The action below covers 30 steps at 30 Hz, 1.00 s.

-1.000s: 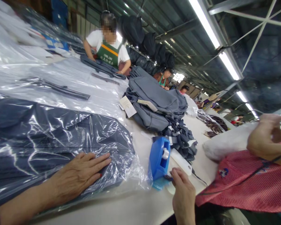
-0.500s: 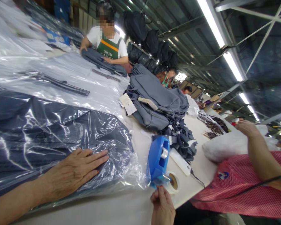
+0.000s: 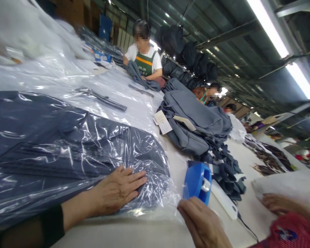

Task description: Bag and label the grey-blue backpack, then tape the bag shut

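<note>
My left hand (image 3: 116,190) lies flat with fingers stretched on a dark blue garment sealed in a clear plastic bag (image 3: 67,148). My right hand (image 3: 200,220) sits at the bag's loose open end, just below a blue tape dispenser (image 3: 197,181). Its fingers are curled toward the plastic and seem pinched on a piece of clear tape, which is hard to make out. A white handle-like tool (image 3: 223,203) with a black cord lies right of the dispenser.
A stack of grey backpacks (image 3: 193,124) with paper tags stands on the white table (image 3: 134,234) beyond the dispenser. Another person's hand (image 3: 274,203) and red sleeve are at the right. Further people work along the far side. Black strips (image 3: 103,100) lie on plastic sheeting.
My right hand has moved from the dispenser's front up toward the bag's open end. The view has swung right and down. The person at the right has lowered an arm.
</note>
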Motion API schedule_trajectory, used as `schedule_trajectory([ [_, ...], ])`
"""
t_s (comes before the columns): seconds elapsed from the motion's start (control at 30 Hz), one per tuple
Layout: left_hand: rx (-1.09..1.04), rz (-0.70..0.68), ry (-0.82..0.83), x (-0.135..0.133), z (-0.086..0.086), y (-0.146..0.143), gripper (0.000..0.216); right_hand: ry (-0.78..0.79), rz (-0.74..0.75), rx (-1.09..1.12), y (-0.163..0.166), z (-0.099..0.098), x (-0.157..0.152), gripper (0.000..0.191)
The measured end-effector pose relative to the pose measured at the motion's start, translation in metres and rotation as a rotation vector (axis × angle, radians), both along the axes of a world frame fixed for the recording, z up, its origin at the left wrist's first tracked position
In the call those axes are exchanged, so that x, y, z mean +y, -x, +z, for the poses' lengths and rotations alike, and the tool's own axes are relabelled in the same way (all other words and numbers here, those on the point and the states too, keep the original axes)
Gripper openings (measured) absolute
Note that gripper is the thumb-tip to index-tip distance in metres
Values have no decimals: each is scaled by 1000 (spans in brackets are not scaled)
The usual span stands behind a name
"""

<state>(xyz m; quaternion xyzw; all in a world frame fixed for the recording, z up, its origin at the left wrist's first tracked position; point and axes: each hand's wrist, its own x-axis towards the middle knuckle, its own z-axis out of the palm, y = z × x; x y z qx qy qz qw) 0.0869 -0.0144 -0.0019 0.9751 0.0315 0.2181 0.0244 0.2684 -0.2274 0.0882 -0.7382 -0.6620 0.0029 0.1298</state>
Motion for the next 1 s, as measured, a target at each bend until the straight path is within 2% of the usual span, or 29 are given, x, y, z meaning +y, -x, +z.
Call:
schedule_trajectory([
  [0.07, -35, 7, 39, -1, 0, 0, 37, 184, 172, -119, -8, 19, 37, 25],
  [0.13, -49, 8, 61, -2, 0, -1, 36, 332, 273, -209, -13, 26, 70, 23],
  [0.3, -26, 23, 119, -4, -2, -2, 37, 563, 387, -332, -22, 12, 122, 17],
  [0.47, -3, 29, 136, -6, -6, -3, 40, 685, 259, -174, -27, 0, 146, 15],
  [0.63, 9, 42, 130, -6, -5, -3, 39, 677, 35, -51, -35, -3, 158, 9],
  [0.67, 0, 41, 125, -5, -5, -3, 39, 663, 0, -24, -38, -4, 160, 14],
  [0.73, -13, 39, 115, -5, -4, -4, 39, 648, -31, 47, -46, -5, 163, 23],
  [0.87, -14, 71, 105, -7, -6, -4, 38, 649, -14, 211, -63, -15, 167, 26],
  [1.0, -23, 82, 121, -7, -5, -4, 38, 585, -93, 252, -80, -30, 171, 32],
])
